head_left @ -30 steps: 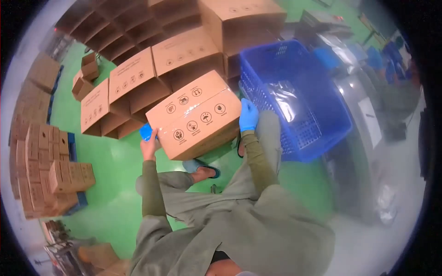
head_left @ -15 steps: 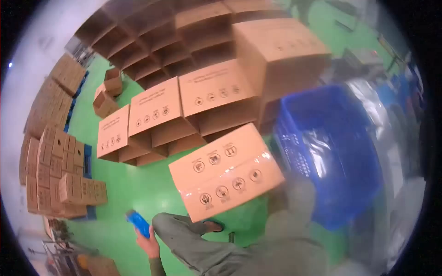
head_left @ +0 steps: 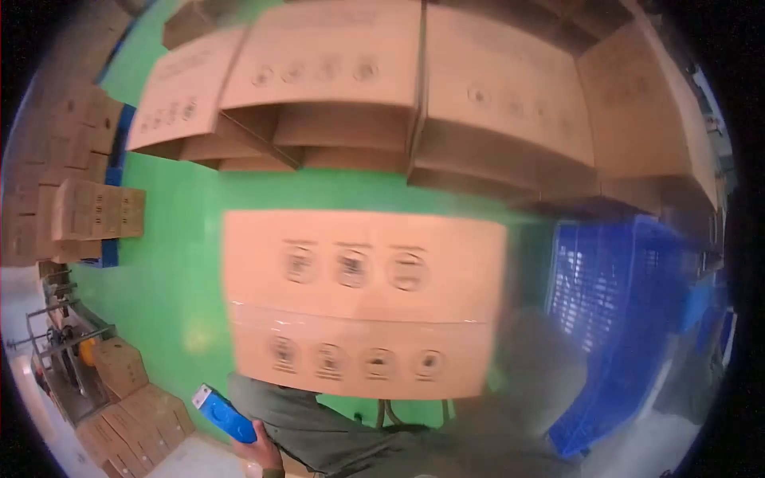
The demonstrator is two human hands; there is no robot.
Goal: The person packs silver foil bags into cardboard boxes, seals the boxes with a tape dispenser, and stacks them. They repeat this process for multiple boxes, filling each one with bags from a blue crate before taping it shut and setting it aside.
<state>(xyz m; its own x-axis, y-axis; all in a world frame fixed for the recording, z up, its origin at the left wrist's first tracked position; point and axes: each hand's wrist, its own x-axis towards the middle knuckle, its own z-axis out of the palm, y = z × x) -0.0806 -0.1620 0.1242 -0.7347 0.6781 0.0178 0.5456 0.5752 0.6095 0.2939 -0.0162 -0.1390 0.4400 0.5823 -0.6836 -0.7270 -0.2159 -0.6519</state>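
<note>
My left hand [head_left: 263,452] is low on the left, beside my bent knee. Its fingers are wrapped round what looks like a blue tape dispenser [head_left: 227,415] with a pale, metal-like end pointing up and left. In front of me is a closed cardboard box [head_left: 366,307], printed with round symbols and sealed by a strip of clear tape across its top. The dispenser is apart from this box. My right hand is not visible; only a blurred grey-green shape shows to the right of the box.
Open-fronted cardboard boxes [head_left: 319,64] stand in a row beyond the sealed one. A blue plastic basket [head_left: 594,287] is on the right. Stacked cartons [head_left: 100,211] on blue pallets line the left, with more cartons [head_left: 147,422] at lower left. The floor [head_left: 171,295] is green.
The view has turned and tipped down, so the sealed box now appears squarer and closer and the row of boxes higher. My left hand still grips the blue dispenser, now lower in view.
</note>
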